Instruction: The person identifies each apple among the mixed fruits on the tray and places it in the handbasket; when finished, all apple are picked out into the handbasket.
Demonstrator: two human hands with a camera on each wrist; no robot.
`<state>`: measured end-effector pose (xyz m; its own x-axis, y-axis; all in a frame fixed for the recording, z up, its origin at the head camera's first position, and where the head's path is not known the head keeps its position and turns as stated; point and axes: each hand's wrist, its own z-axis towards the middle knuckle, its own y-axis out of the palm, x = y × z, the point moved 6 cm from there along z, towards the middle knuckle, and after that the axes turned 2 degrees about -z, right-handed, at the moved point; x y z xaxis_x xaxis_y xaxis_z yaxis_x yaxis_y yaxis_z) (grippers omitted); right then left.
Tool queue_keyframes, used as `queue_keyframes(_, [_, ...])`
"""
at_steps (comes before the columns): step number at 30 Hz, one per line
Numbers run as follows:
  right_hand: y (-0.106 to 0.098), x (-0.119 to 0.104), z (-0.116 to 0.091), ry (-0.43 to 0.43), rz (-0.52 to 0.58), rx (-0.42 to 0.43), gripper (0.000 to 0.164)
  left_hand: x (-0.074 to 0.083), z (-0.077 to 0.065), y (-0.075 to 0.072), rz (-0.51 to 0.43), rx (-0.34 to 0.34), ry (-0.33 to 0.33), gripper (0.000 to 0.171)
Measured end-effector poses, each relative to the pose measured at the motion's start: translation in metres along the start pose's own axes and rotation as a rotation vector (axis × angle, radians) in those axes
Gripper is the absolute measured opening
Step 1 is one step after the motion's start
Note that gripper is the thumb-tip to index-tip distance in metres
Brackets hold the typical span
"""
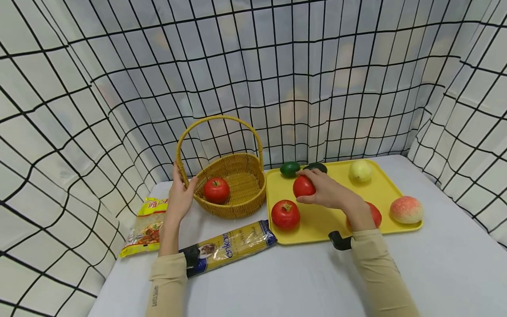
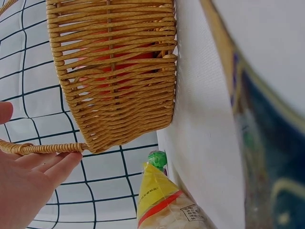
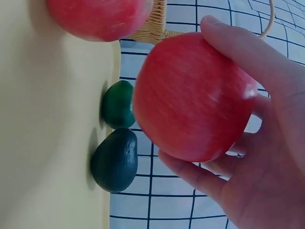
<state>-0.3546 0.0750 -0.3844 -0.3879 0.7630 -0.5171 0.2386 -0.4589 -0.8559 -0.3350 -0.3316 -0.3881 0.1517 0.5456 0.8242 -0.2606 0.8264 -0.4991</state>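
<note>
My right hand (image 1: 326, 189) holds a red apple (image 3: 195, 98) above the yellow tray (image 1: 325, 231), thumb on one side and fingers on the other. Close by, another red apple (image 1: 286, 215) rests on the tray. At the wicker basket (image 1: 233, 210), my left hand (image 1: 182, 196) has its fingers extended against the handle (image 2: 47, 148), with the thumb raised away from it. One red apple (image 1: 216, 190) lies inside the basket; the left wrist view shows its red through the weave.
Along the tray's back edge lie a green fruit (image 1: 290, 169) and a dark avocado (image 3: 115, 160). A pale yellow fruit (image 1: 360, 170), a peach (image 1: 406, 209) and a partly hidden red fruit (image 1: 375, 214) sit rightward. A pasta pack (image 1: 233, 246) and a yellow food bag (image 1: 144, 226) flank my left forearm.
</note>
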Motion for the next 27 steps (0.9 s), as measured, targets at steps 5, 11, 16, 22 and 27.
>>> queue_keyframes(5, [-0.006,-0.004,0.000,-0.014,0.000,0.065,0.079,0.002,0.003,0.001,-0.003,-0.010,0.009,0.085])
queue_keyframes(11, [-0.007,-0.017,0.005,-0.069,-0.001,0.109,0.078,0.000,0.003,-0.001,0.002,0.000,0.005,0.085])
queue_keyframes(16, [-0.009,-0.034,0.017,-0.107,0.017,0.146,0.079,0.000,0.005,0.000,0.001,0.006,0.004,0.084])
queue_keyframes(22, [0.004,-0.069,0.039,-0.172,-0.080,0.101,0.076,-0.003,0.004,0.003,0.000,0.003,-0.028,0.084])
queue_keyframes(27, [0.018,-0.107,0.073,-0.228,-0.212,-0.005,0.075,-0.002,0.005,-0.002,0.002,0.001,-0.026,0.085])
